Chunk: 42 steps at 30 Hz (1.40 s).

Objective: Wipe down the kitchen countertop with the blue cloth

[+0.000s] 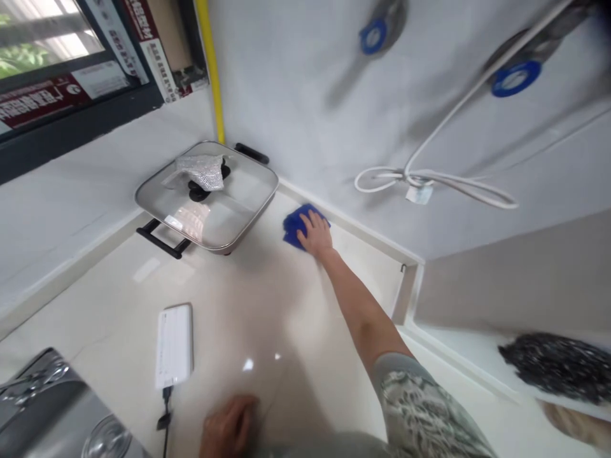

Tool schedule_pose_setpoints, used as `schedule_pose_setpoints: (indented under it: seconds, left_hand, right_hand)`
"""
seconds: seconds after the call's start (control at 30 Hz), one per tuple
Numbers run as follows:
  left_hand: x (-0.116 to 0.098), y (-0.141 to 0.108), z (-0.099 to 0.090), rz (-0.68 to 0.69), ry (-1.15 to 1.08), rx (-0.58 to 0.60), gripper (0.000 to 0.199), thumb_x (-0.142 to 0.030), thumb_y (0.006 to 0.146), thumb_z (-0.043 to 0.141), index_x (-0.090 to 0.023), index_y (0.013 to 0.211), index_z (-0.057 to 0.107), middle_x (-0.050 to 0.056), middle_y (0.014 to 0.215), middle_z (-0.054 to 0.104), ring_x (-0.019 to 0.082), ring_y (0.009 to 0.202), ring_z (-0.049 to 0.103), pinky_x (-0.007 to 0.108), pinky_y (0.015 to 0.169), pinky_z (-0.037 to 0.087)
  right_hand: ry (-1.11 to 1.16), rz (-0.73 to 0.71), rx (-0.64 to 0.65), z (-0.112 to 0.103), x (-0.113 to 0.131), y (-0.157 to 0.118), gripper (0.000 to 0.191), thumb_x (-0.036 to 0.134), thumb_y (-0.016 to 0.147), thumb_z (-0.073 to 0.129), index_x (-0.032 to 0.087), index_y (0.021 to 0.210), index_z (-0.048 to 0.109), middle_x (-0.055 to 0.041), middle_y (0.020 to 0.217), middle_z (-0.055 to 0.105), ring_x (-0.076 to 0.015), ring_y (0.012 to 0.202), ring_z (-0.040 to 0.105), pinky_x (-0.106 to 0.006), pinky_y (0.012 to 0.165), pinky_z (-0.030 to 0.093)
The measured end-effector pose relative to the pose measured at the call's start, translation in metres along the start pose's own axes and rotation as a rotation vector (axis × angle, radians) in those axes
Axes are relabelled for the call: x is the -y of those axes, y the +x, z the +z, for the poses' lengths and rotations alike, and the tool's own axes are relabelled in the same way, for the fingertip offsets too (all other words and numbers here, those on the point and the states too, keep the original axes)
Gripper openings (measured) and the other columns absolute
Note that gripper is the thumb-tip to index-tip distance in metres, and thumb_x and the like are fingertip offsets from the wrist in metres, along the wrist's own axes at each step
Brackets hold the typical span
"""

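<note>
1. The right hand (316,234) lies on a blue cloth (292,226), fingers spread apart over its top and pressing it to the bench (252,286), not clamped around it.
2. The cloth sits on the bench near the foot of the wall (305,95), to the right of the lidded pan (238,207) and apart from it.
3. The left hand (226,426) is at the near side of the bench, blurred and seemingly without anything in it; whether its fingers are together or apart, I cannot tell.
4. Progress, as a judgement: the cloth work looks under way. No obvious dirt shows on the open bench, though glare and blur leave it unclear how much is done.
5. The pan, a white power bank (174,343) and a metal appliance (52,413) cover parts of the bench, so those patches are left out of the cloth's reach as things stand.
</note>
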State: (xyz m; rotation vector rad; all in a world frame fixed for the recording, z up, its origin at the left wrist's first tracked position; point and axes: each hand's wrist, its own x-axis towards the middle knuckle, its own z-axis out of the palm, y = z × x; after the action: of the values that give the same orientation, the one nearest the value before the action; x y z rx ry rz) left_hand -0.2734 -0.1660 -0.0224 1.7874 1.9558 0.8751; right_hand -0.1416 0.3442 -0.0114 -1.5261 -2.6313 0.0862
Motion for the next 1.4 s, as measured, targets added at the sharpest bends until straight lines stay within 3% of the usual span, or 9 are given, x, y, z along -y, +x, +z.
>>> schedule_pose_setpoints:
  seconds: [0.2, 0.37, 0.5, 0.7, 1.03, 1.1, 1.2, 1.3, 1.4]
  left_hand:
    - [-0.009, 0.014, -0.011, 0.015, 0.027, 0.004, 0.025, -0.023, 0.096, 0.045, -0.026, 0.101, 0.07, -0.001, 0.093, 0.078, 0.012, 0.078, 0.075, 0.018, 0.07, 0.059]
    - [-0.005, 0.017, -0.009, 0.004, 0.049, 0.003, 0.028, -0.028, 0.097, 0.045, -0.024, 0.099, 0.073, 0.0, 0.093, 0.079, 0.014, 0.075, 0.075, 0.02, 0.069, 0.058]
    - [-0.002, 0.018, -0.007, -0.065, 0.045, 0.058, 0.031, -0.03, 0.095, 0.045, -0.024, 0.102, 0.075, 0.001, 0.099, 0.079, 0.016, 0.079, 0.075, 0.022, 0.071, 0.058]
    - [-0.008, 0.025, -0.011, -0.165, 0.055, 0.132, 0.032, -0.03, 0.093, 0.047, -0.024, 0.105, 0.075, 0.004, 0.103, 0.079, 0.019, 0.086, 0.075, 0.026, 0.077, 0.056]
    - [-0.033, 0.033, -0.021, -0.303, 0.128, 0.221, 0.034, -0.028, 0.097, 0.044, -0.021, 0.114, 0.073, 0.008, 0.109, 0.077, 0.022, 0.096, 0.072, 0.03, 0.083, 0.051]
    - [-0.041, 0.039, -0.016, -0.304, 0.109, 0.276, 0.034, -0.027, 0.097, 0.044, -0.021, 0.116, 0.071, 0.008, 0.109, 0.077, 0.022, 0.098, 0.071, 0.031, 0.085, 0.05]
    - [-0.063, 0.053, 0.005, -0.177, -0.029, 0.395, 0.034, -0.026, 0.097, 0.044, -0.02, 0.121, 0.067, 0.007, 0.112, 0.075, 0.02, 0.096, 0.071, 0.031, 0.089, 0.05]
    - [-0.102, 0.067, 0.035, -0.016, -0.135, 0.467, 0.038, -0.031, 0.1, 0.038, -0.018, 0.126, 0.063, 0.009, 0.117, 0.073, 0.018, 0.094, 0.07, 0.031, 0.092, 0.051]
    - [-0.147, 0.08, 0.063, 0.076, -0.099, 0.537, 0.041, -0.034, 0.101, 0.038, -0.016, 0.131, 0.059, 0.012, 0.116, 0.073, 0.02, 0.101, 0.07, 0.032, 0.095, 0.05]
  right_hand:
    - [-0.01, 0.138, 0.002, -0.01, -0.041, -0.06, 0.066, 0.05, 0.099, 0.032, 0.021, 0.159, 0.033, -0.0104, 0.169, 0.023, -0.0299, 0.153, 0.023, -0.049, 0.124, 0.017]
    - [0.0, 0.411, -0.032, -0.021, -0.061, -0.131, 0.071, 0.051, 0.097, 0.032, 0.017, 0.159, 0.032, -0.015, 0.168, 0.024, -0.0341, 0.152, 0.024, -0.054, 0.122, 0.019]
    - [0.018, 0.466, -0.123, -0.021, -0.041, -0.198, 0.071, 0.049, 0.096, 0.036, 0.012, 0.157, 0.035, -0.0208, 0.165, 0.028, -0.0365, 0.15, 0.026, -0.059, 0.119, 0.022]
    - [-0.026, 0.365, -0.1, -0.019, 0.006, -0.291, 0.068, 0.049, 0.098, 0.042, 0.015, 0.157, 0.036, -0.0191, 0.166, 0.026, -0.0352, 0.152, 0.023, -0.057, 0.119, 0.022]
    - [0.085, 0.283, -0.233, -0.022, 0.028, -0.466, 0.058, 0.039, 0.097, 0.048, 0.017, 0.151, 0.046, -0.0171, 0.162, 0.036, -0.0346, 0.149, 0.031, -0.056, 0.118, 0.03]
    - [0.125, 0.275, -0.236, -0.023, 0.028, -0.496, 0.057, 0.04, 0.097, 0.049, 0.019, 0.15, 0.047, -0.0156, 0.161, 0.038, -0.034, 0.149, 0.034, -0.056, 0.118, 0.032]
    - [0.201, 0.243, -0.228, -0.025, 0.027, -0.522, 0.057, 0.045, 0.095, 0.052, 0.024, 0.148, 0.05, -0.0136, 0.16, 0.041, -0.0333, 0.147, 0.039, -0.056, 0.117, 0.035]
    - [0.265, 0.27, -0.262, -0.026, 0.027, -0.525, 0.052, 0.045, 0.095, 0.052, 0.023, 0.143, 0.056, -0.0142, 0.155, 0.048, -0.0331, 0.145, 0.042, -0.057, 0.116, 0.036]
    - [0.355, 0.323, -0.324, -0.029, 0.029, -0.521, 0.047, 0.044, 0.095, 0.051, 0.022, 0.136, 0.061, -0.0144, 0.15, 0.054, -0.0331, 0.144, 0.044, -0.059, 0.117, 0.036]
